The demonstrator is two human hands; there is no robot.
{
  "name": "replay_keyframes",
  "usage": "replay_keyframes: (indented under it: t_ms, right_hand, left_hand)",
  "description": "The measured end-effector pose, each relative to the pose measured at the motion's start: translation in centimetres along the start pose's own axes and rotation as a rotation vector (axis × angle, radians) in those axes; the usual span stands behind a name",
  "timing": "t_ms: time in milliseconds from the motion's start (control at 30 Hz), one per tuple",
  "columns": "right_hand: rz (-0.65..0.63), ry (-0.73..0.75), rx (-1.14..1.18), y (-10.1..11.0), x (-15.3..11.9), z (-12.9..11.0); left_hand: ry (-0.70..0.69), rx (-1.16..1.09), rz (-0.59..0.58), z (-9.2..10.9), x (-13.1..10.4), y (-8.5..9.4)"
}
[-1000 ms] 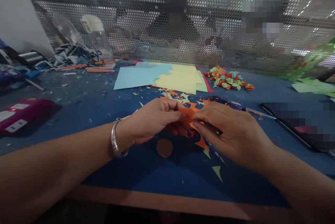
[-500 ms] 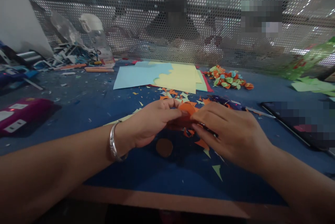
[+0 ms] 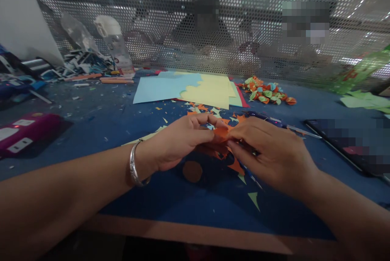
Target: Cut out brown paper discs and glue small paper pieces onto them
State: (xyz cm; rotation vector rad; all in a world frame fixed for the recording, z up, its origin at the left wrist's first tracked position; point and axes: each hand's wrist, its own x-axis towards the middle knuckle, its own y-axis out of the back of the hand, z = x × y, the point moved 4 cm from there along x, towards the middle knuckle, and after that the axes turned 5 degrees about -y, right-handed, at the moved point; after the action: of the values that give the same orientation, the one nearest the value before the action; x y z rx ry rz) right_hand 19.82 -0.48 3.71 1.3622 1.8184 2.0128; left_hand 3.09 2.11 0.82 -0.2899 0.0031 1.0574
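A small piece of orange paper is pinched between my two hands over the blue table. My left hand, with a silver bangle on the wrist, grips its left side between thumb and fingers. On the other side my right hand has thumb and fingertips closed on the paper's right edge. Fingers cover part of the paper, so its full shape is hidden. Orange paper scraps lie just under the right hand. Below the left hand is a brown disc, flat on the table.
Sheets of blue paper and yellow paper lie ahead, beside a pile of curled paper pieces. A magenta power strip is at left, a phone at right. Behind stand a water bottle and a perforated metal screen.
Both hands stay on the orange paper. The right fingers have shifted slightly on its edge, and the left index finger reaches further over it. The view has moved a little.
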Motion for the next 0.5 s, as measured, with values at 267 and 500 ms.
replay_keyframes:
  t_ms: [267, 500]
  right_hand:
    - [-0.017, -0.198, 0.283, -0.3, 0.5, 0.9]
    - [-0.046, -0.366, 0.392, -0.8, 0.5, 1.9]
  left_hand:
    - [-0.081, -0.016, 0.058, 0.2, 0.2, 0.2]
    - [-0.206, 0.103, 0.01, 0.3, -0.1, 0.2]
